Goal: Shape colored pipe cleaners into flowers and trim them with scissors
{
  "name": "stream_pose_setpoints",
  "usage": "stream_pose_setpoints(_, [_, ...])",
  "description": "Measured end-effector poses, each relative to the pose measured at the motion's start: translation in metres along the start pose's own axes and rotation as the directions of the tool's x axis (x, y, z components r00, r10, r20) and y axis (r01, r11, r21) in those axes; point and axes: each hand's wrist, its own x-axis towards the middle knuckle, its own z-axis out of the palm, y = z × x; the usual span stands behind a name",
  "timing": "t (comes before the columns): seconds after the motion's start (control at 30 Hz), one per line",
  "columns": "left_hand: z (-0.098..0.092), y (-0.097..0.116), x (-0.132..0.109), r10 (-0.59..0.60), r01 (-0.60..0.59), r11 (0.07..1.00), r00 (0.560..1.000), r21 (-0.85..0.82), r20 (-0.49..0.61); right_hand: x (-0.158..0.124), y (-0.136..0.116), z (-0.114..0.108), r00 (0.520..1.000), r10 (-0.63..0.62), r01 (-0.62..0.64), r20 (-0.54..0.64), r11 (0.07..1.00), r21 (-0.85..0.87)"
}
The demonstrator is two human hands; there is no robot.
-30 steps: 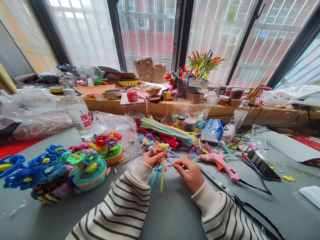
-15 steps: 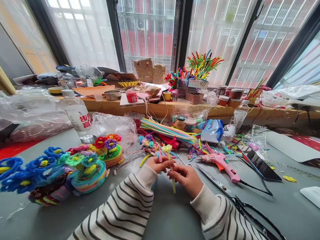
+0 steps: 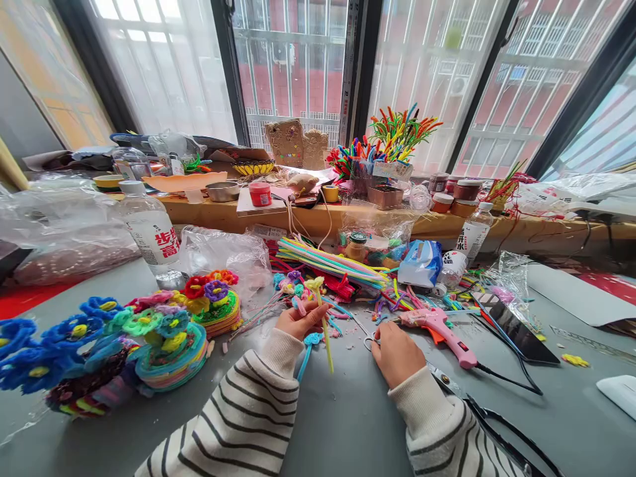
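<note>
My left hand [image 3: 304, 320] pinches a yellow pipe-cleaner flower [image 3: 326, 334], its bloom above the fingers and its pale stem slanting down below. Over on the right, my right hand [image 3: 397, 352] is curled palm-down at the handles of a pair of small scissors [image 3: 368, 341]; one finger ring shows beside the fingers, and the fingertips are partly hidden. Close to the left hand lies a light blue pipe-cleaner piece [image 3: 312, 340]. Large black-handled scissors [image 3: 444, 379] lie partly under the right forearm.
A pink glue gun [image 3: 442, 328] with its cord lies right of my right hand. Finished flower pots [image 3: 171, 368] stand at the left. Behind the hands are bundled pipe cleaners [image 3: 332, 263], water bottles [image 3: 154, 232] and a dark phone [image 3: 517, 331]. A loaded ledge [image 3: 218, 213] runs beneath the windows.
My right hand has let go of the yellow flower's stem and moved right to the small scissors. The left hand, still holding the flower, has shifted slightly left.
</note>
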Motion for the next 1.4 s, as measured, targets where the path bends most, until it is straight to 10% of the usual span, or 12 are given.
stream_pose_setpoints(0.27, [0.001, 0.004, -0.001, -0.068, 0.076, 0.992, 0.994, -0.102, 0.082, -0.008, 0.009, -0.007, 0.983, 0.019, -0.021, 0.181, 1.0, 0.008])
stream_pose_setpoints(0.47, [-0.001, 0.005, 0.006, -0.079, 0.091, 0.975, 0.995, -0.201, 0.068, 0.001, 0.015, -0.007, 0.999, -0.012, -0.005, 0.046, 0.936, 0.352])
stream_pose_setpoints(0.63, [0.002, 0.004, 0.007, -0.077, 0.094, 0.975, 0.993, -0.203, 0.089, 0.005, 0.003, 0.001, 0.992, -0.116, 0.004, 0.058, 0.471, 0.882])
stream_pose_setpoints(0.83, [0.004, 0.003, 0.006, -0.076, 0.092, 0.975, 0.993, -0.2, 0.086, -0.002, -0.021, 0.013, 0.937, -0.223, -0.261, 0.267, 0.059, 0.964])
stream_pose_setpoints(1.4, [0.009, -0.004, 0.0, -0.109, 0.121, 0.991, 0.979, -0.062, 0.171, -0.002, -0.025, 0.016, 0.951, -0.254, -0.126, 0.177, 0.207, 0.97])
